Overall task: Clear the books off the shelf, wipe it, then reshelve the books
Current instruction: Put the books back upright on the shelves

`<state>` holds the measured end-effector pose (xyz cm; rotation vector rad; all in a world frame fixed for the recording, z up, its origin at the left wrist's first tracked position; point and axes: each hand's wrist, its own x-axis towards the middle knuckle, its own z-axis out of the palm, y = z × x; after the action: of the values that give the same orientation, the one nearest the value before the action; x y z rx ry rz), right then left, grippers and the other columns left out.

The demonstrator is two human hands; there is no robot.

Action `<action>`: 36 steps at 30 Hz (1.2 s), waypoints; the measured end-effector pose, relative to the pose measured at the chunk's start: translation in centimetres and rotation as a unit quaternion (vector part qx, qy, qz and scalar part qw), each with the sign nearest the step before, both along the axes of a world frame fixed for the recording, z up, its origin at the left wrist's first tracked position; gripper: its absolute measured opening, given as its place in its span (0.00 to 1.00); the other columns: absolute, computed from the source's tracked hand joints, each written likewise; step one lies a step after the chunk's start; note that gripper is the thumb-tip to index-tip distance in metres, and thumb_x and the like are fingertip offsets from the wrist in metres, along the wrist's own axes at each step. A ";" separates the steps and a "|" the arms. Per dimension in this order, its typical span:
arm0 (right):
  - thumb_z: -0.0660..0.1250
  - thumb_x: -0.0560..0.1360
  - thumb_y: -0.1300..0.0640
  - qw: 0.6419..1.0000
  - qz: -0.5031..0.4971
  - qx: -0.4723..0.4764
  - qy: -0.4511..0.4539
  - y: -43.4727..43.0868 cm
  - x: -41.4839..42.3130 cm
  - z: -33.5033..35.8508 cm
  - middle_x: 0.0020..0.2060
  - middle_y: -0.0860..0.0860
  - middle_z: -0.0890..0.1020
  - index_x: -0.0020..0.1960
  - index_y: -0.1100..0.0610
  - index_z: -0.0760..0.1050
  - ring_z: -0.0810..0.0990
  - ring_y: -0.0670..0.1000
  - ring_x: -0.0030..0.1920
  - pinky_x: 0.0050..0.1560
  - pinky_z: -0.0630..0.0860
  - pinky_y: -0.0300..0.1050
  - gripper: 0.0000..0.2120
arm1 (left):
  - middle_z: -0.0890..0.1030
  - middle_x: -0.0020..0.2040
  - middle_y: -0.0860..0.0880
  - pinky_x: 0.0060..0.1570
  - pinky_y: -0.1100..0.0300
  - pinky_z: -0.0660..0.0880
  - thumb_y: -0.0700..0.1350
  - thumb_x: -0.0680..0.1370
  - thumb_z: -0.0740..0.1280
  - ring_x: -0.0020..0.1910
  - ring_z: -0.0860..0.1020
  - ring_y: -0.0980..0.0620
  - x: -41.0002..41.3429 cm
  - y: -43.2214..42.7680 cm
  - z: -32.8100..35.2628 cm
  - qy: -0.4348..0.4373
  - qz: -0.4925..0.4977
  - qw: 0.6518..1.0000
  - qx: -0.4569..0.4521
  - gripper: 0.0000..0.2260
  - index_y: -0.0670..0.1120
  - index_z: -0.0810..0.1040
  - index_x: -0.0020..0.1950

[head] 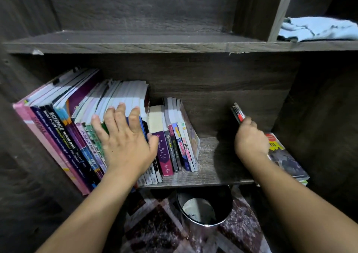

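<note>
Bracing the leaning row of books (58, 132) at the left end of the shelf (209, 167), the left hand (126, 144) presses flat and open; the right hand (249, 138) grips a thin book (237, 113). Released, the row may topple into the gap.

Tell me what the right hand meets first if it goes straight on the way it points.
Probably the shelf's back panel: the right hand, gripping a thin book, points into the open gap; depth is unclear.

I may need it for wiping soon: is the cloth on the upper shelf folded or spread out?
Neither: the blue cloth lies bunched in a loose, creased heap on the upper shelf, right of the divider.
</note>
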<state>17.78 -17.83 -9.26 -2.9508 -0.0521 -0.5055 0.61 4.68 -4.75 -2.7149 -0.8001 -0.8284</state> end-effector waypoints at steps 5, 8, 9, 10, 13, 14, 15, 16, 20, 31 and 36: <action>0.61 0.76 0.62 0.969 0.074 0.211 -0.103 2.1 -4.3 2.5 0.56 0.60 0.73 0.65 0.61 0.65 0.77 0.66 0.52 0.47 0.73 0.56 0.18 | 0.65 0.69 0.37 0.70 0.39 0.41 0.56 0.69 0.60 0.70 0.60 0.37 0.0 -0.3 0.3 0.001 0.002 1.000 -0.010 0.30 0.43 0.65 0.68; 0.62 0.73 0.65 0.902 0.188 0.359 -0.148 3.3 -5.3 0.8 0.56 0.61 0.72 0.66 0.63 0.65 0.75 0.62 0.52 0.51 0.70 0.51 0.21 | 0.66 0.68 0.37 0.70 0.39 0.41 0.56 0.69 0.61 0.69 0.60 0.37 -0.2 -0.2 0.1 -0.002 -0.009 1.000 -0.013 0.30 0.43 0.64 0.67; 0.62 0.73 0.66 0.882 0.227 0.381 -0.158 3.9 -5.4 0.1 0.55 0.61 0.72 0.66 0.62 0.63 0.74 0.59 0.52 0.53 0.70 0.49 0.22 | 0.66 0.68 0.37 0.70 0.40 0.41 0.55 0.69 0.61 0.69 0.60 0.38 -0.3 -0.1 0.1 -0.003 -0.012 1.000 -0.015 0.30 0.43 0.63 0.67; 0.61 0.73 0.66 0.864 0.262 0.402 -0.151 4.6 -5.2 -0.8 0.56 0.60 0.71 0.66 0.60 0.61 0.73 0.56 0.53 0.56 0.70 0.47 0.23 | 0.66 0.68 0.37 0.70 0.40 0.42 0.56 0.69 0.61 0.69 0.60 0.38 -0.3 0.0 0.2 -0.006 -0.014 1.000 -0.016 0.30 0.43 0.63 0.67; 0.58 0.76 0.64 0.842 0.323 0.430 -0.045 6.6 -4.7 -3.8 0.59 0.57 0.69 0.67 0.49 0.55 0.72 0.55 0.58 0.64 0.68 0.46 0.24 | 0.66 0.67 0.37 0.70 0.40 0.43 0.56 0.69 0.59 0.69 0.61 0.38 -0.3 0.1 0.2 -0.006 -0.017 1.000 -0.013 0.30 0.43 0.63 0.67; 0.57 0.76 0.60 0.845 0.326 0.424 0.006 7.0 -4.7 -4.9 0.60 0.57 0.69 0.67 0.47 0.54 0.72 0.56 0.59 0.65 0.69 0.49 0.23 | 0.66 0.67 0.37 0.70 0.40 0.43 0.56 0.68 0.60 0.68 0.62 0.37 -0.3 0.1 0.2 -0.009 -0.019 1.000 -0.013 0.31 0.43 0.64 0.67; 0.56 0.77 0.56 0.849 0.325 0.414 0.055 7.2 -4.8 -5.9 0.61 0.57 0.69 0.66 0.45 0.53 0.72 0.56 0.61 0.65 0.69 0.52 0.21 | 0.67 0.67 0.36 0.70 0.40 0.43 0.56 0.68 0.60 0.68 0.62 0.37 -0.2 0.2 0.1 -0.013 -0.022 1.000 -0.013 0.31 0.43 0.64 0.67; 0.55 0.77 0.53 0.849 0.324 0.406 0.094 7.2 -4.8 -6.6 0.62 0.56 0.69 0.66 0.44 0.52 0.71 0.56 0.62 0.66 0.68 0.53 0.21 | 0.67 0.67 0.36 0.69 0.41 0.42 0.56 0.68 0.60 0.68 0.62 0.37 -0.2 0.2 0.0 -0.018 -0.026 0.999 -0.014 0.31 0.42 0.64 0.67; 0.56 0.73 0.52 0.843 0.362 0.356 0.177 6.3 -4.2 -6.8 0.69 0.57 0.67 0.71 0.47 0.47 0.69 0.54 0.67 0.70 0.64 0.50 0.30 | 0.66 0.67 0.35 0.69 0.41 0.42 0.55 0.68 0.60 0.68 0.62 0.36 0.0 0.3 -0.1 -0.030 -0.034 0.999 -0.015 0.30 0.42 0.63 0.66; 0.60 0.76 0.50 0.976 0.137 -0.056 0.158 0.2 -0.7 -6.5 0.67 0.55 0.68 0.69 0.51 0.63 0.67 0.59 0.67 0.67 0.63 0.57 0.22 | 0.65 0.67 0.35 0.69 0.37 0.45 0.57 0.68 0.55 0.68 0.61 0.36 0.0 0.3 -0.2 -0.032 -0.032 0.999 -0.020 0.31 0.42 0.63 0.66; 0.57 0.80 0.49 0.975 -0.027 -0.063 0.209 -4.1 2.3 -8.8 0.72 0.60 0.61 0.70 0.52 0.61 0.60 0.65 0.71 0.68 0.61 0.60 0.20 | 0.65 0.67 0.35 0.69 0.36 0.46 0.56 0.67 0.57 0.68 0.61 0.36 -0.1 0.3 -0.3 -0.040 -0.039 0.998 -0.022 0.31 0.41 0.63 0.66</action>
<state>20.13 -21.94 -18.03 -3.1211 0.0463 0.1257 0.55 5.01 -5.06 -2.7842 -0.7409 -0.9517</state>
